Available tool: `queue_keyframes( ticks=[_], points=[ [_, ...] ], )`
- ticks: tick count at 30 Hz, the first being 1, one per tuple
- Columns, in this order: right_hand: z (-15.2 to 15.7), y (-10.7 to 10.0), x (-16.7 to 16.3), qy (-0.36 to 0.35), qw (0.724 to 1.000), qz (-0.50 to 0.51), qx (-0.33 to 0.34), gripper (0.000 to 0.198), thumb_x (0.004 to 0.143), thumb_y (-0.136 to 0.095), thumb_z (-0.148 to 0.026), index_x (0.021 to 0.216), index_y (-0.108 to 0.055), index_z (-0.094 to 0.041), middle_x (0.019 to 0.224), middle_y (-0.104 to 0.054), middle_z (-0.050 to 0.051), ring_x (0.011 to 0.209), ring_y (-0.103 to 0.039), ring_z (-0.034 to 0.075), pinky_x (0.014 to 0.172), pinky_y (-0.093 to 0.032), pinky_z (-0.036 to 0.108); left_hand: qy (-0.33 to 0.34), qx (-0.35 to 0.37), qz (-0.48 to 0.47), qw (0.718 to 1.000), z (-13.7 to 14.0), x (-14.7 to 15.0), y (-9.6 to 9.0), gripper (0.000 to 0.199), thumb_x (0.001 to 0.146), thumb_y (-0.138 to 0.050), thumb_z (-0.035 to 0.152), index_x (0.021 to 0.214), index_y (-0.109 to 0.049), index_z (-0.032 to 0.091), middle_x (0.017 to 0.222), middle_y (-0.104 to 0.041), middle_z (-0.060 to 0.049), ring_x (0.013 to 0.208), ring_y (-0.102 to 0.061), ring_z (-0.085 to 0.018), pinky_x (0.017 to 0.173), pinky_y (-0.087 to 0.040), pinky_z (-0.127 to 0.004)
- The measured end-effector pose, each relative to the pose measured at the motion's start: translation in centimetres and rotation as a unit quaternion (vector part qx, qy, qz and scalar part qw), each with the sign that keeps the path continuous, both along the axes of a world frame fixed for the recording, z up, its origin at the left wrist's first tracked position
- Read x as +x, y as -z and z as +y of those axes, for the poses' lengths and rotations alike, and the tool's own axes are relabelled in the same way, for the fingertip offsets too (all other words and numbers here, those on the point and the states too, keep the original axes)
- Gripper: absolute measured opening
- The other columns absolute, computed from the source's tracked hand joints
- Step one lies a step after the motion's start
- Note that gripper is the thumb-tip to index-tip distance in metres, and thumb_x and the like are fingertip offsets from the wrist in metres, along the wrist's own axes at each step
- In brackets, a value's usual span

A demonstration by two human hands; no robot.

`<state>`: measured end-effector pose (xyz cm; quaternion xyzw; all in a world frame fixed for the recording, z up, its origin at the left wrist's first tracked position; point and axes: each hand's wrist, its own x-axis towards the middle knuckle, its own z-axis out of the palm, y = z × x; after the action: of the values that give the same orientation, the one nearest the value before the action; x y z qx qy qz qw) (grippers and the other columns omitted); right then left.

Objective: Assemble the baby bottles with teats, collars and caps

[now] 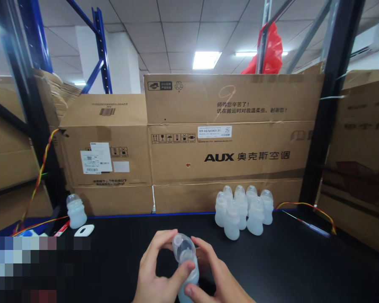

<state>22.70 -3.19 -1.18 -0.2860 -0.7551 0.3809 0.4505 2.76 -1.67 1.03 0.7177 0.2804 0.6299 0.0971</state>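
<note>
Between my hands is a frosted baby bottle (189, 273) with a clear dome cap (181, 244) at its top, tilted a little to the left. My left hand (159, 269) curls around the cap's left side, its thumb lying across the bottle's front below the cap. From the right, my right hand (217, 275) wraps the bottle, fingers behind it and thumb low on its front. The bottle's lower end runs out of the picture. Whether the cap is fully seated I cannot tell.
Several capped baby bottles (232, 223) stand in a cluster at the back right of the black table (123, 256). Another bottle (76, 211) is at the back left, beside a white oval object (84, 230). A cardboard wall (177, 198) closes off the back. A thin rod (312, 226) lies right.
</note>
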Motion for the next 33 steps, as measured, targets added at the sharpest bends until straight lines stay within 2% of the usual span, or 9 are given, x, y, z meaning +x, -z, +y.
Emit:
queue_keyframes(
  ticks=[2, 4, 8, 11, 16, 19, 22, 26, 33],
  points=[
    [-0.1, 0.1, -0.1, 0.007, 1.000, -0.008, 0.006, 0.083, 0.087, -0.076, -0.019, 0.156, -0.029, -0.030, 0.131, -0.073, 0.011, 0.113, -0.074, 0.027, 0.103, -0.056, 0.042, 0.037, 0.005, 0.071, 0.997, 0.2, -0.1, -0.3, 0.047, 0.085, -0.086, 0.034, 0.127, -0.067, 0.031, 0.103, -0.074, -0.003, 0.087, -0.074, -0.020, 0.078, -0.064, -0.031],
    [-0.1, 0.5, -0.1, 0.015, 1.000, -0.013, 0.023, 0.094, 0.086, -0.074, -0.012, 0.161, -0.020, -0.033, 0.128, -0.073, 0.008, 0.109, -0.076, 0.024, 0.100, -0.057, 0.038, 0.068, 0.000, 0.116, 0.991, 0.2, -0.2, -0.7, 0.048, 0.082, -0.085, 0.024, 0.127, -0.068, 0.030, 0.100, -0.073, -0.003, 0.086, -0.073, -0.020, 0.077, -0.064, -0.031],
    [0.2, 1.4, -0.2, 0.014, 0.996, 0.005, 0.084, 0.112, 0.089, -0.073, -0.011, 0.166, 0.002, -0.042, 0.125, -0.074, 0.005, 0.107, -0.076, 0.023, 0.096, -0.059, 0.036, 0.049, -0.020, 0.133, 0.990, 0.2, -0.4, -1.2, 0.047, 0.081, -0.084, 0.023, 0.125, -0.069, 0.030, 0.094, -0.072, -0.001, 0.083, -0.072, -0.019, 0.075, -0.062, -0.031],
    [0.1, 1.5, -0.1, 0.030, 0.994, -0.019, 0.104, 0.105, 0.091, -0.073, -0.014, 0.167, -0.008, -0.047, 0.128, -0.074, 0.003, 0.103, -0.077, 0.023, 0.095, -0.061, 0.039, 0.047, -0.030, 0.140, 0.988, 0.2, -0.7, -0.8, 0.040, 0.086, -0.081, 0.029, 0.124, -0.068, 0.029, 0.093, -0.074, -0.001, 0.082, -0.073, -0.020, 0.073, -0.060, -0.031],
    [-0.5, 0.7, 0.1, 0.060, 0.991, -0.051, 0.111, 0.094, 0.091, -0.074, -0.019, 0.165, -0.024, -0.048, 0.133, -0.072, 0.004, 0.099, -0.077, 0.023, 0.089, -0.064, 0.036, 0.100, -0.054, 0.094, 0.989, 0.3, -0.5, 0.8, 0.031, 0.093, -0.073, 0.034, 0.123, -0.068, 0.028, 0.090, -0.071, -0.001, 0.079, -0.070, -0.019, 0.074, -0.056, -0.032],
    [-0.6, 0.6, 0.1, 0.089, 0.984, -0.072, 0.135, 0.092, 0.091, -0.076, -0.023, 0.165, -0.026, -0.046, 0.129, -0.074, 0.005, 0.095, -0.077, 0.023, 0.087, -0.064, 0.036, 0.133, -0.065, 0.069, 0.987, 0.5, -0.1, 1.7, 0.030, 0.098, -0.068, 0.037, 0.127, -0.065, 0.030, 0.094, -0.070, -0.001, 0.082, -0.069, -0.019, 0.077, -0.056, -0.032],
    [-0.4, 1.1, 0.2, 0.117, 0.980, -0.078, 0.140, 0.100, 0.091, -0.077, -0.025, 0.167, -0.016, -0.048, 0.130, -0.074, 0.005, 0.094, -0.077, 0.024, 0.081, -0.064, 0.036, 0.163, -0.081, 0.056, 0.982, 0.9, 0.2, 2.2, 0.031, 0.102, -0.063, 0.041, 0.131, -0.062, 0.031, 0.102, -0.070, -0.002, 0.087, -0.071, -0.020, 0.079, -0.057, -0.032],
    [-0.1, 1.6, 0.4, 0.105, 0.985, -0.060, 0.125, 0.104, 0.094, -0.075, -0.024, 0.167, -0.005, -0.049, 0.127, -0.075, 0.004, 0.092, -0.077, 0.022, 0.072, -0.063, 0.031, 0.184, -0.101, 0.042, 0.977, 0.9, 0.3, 2.0, 0.026, 0.103, -0.062, 0.045, 0.126, -0.062, 0.032, 0.105, -0.070, -0.002, 0.090, -0.072, -0.019, 0.080, -0.059, -0.030],
    [-0.5, 0.6, 0.6, 0.109, 0.983, -0.094, 0.118, 0.082, 0.098, -0.071, -0.028, 0.164, -0.026, -0.046, 0.136, -0.071, 0.007, 0.084, -0.076, 0.020, 0.069, -0.064, 0.030, 0.148, -0.106, 0.070, 0.981, 0.4, 0.2, 0.4, 0.016, 0.097, -0.070, 0.029, 0.112, -0.066, 0.029, 0.093, -0.070, 0.002, 0.083, -0.069, -0.015, 0.079, -0.056, -0.028]
  ],
)
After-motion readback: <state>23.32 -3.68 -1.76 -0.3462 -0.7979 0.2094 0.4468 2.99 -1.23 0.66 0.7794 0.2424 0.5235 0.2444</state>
